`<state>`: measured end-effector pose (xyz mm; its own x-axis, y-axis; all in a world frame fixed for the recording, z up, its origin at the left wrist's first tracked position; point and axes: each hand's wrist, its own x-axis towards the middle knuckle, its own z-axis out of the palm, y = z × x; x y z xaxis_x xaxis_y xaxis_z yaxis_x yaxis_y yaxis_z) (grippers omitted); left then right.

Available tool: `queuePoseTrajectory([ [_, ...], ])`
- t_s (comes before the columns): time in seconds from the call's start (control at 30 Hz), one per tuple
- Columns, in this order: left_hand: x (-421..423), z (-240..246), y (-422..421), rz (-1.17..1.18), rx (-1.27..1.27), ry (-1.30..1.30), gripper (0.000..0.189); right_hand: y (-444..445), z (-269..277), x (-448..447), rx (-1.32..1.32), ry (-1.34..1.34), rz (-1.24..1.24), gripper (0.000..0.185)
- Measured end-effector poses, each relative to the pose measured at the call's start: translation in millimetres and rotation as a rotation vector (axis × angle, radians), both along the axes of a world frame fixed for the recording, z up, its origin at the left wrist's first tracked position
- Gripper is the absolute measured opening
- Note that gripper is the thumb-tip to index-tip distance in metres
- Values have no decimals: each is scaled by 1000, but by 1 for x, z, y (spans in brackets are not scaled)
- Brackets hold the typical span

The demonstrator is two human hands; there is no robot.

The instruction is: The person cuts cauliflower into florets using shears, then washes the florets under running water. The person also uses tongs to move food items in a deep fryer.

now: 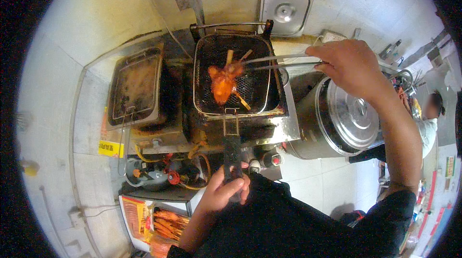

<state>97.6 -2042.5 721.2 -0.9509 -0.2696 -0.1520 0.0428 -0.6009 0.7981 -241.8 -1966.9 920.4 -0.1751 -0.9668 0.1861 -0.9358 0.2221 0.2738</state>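
My left hand (223, 191) is closed around the black handle (231, 148) of a wire fry basket (195, 88). The basket sits over the right-hand fryer, and its dark mesh shows around the food. Inside lie glossy orange-brown pieces of meat (222, 86) with wooden skewers (242, 100) sticking out. From the right, my right hand (352, 63) reaches over the basket, holding long metal tongs (281, 61). Their tips touch or nearly touch the upper right side of the meat; blur hides the exact contact.
A second fryer (135, 77) with a basket stands left. To the right is a large lidded metal pot (321, 113). Below are a gas cylinder (144, 177) with hoses and a box (139, 218) picturing skewers. Another person (427, 128) is at far right.
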Motion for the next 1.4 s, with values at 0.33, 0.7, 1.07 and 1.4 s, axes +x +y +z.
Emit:
queuePoseTrajectory([
  [0.33,-5,8,-4,-27,167,30,43,19,-11,-44,31,-605,-137,31],
  [0.7,-6,8,-4,32,202,24,48,6,16,-35,253,-969,-326,28],
  [1.07,-9,6,-6,-47,121,22,44,-21,-32,-21,232,-828,-317,34],
  [1.4,-9,4,-5,-48,28,3,43,9,-6,-14,282,-373,-129,35],
])
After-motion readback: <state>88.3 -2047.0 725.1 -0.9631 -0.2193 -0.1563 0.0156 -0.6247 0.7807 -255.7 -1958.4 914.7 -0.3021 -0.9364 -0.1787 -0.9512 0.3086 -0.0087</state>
